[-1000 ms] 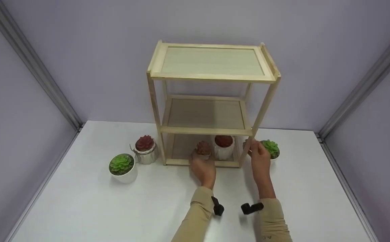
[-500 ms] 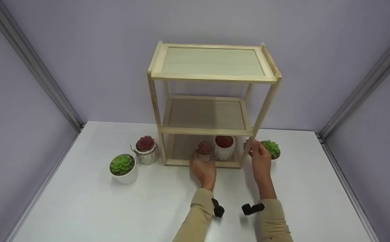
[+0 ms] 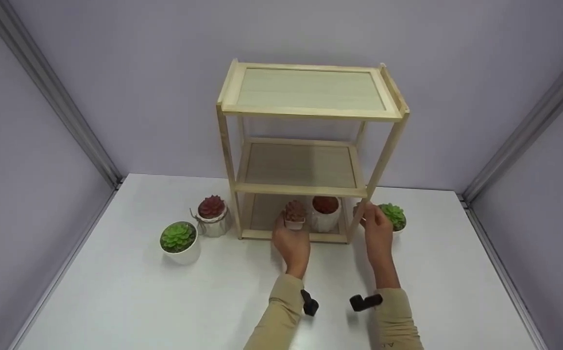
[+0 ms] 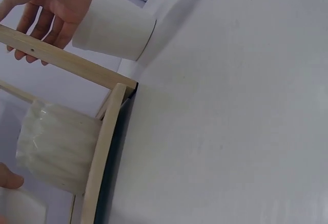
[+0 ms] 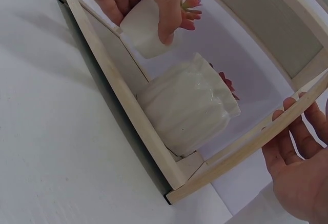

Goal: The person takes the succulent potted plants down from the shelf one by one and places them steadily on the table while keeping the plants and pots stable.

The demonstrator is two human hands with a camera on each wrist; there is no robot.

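Observation:
My left hand (image 3: 292, 245) holds a small white pot with a pinkish succulent (image 3: 296, 213) at the front of the shelf rack's lowest tier. In the right wrist view, thumb and fingers grip the sides of this pot (image 5: 143, 32). Beside it on the same tier stands a larger fluted white pot (image 5: 187, 108) with a dark red succulent (image 3: 325, 204). My right hand (image 3: 377, 236) grips the right front post (image 5: 266, 139) of the wooden shelf rack (image 3: 300, 190), its fingers reaching past the post. Behind that hand, a green succulent (image 3: 394, 216) is partly hidden.
Left of the rack, a red succulent in a white pot tied with twine (image 3: 213, 221) stands beside a green succulent in a smooth white pot (image 3: 179, 243). The middle shelf (image 3: 300, 165) hangs low over the left hand's pot. Grey-white walls enclose the white table (image 3: 203, 301).
The pot in my left hand has come slightly forward, so more of its white side shows. My right hand keeps its place at the post.

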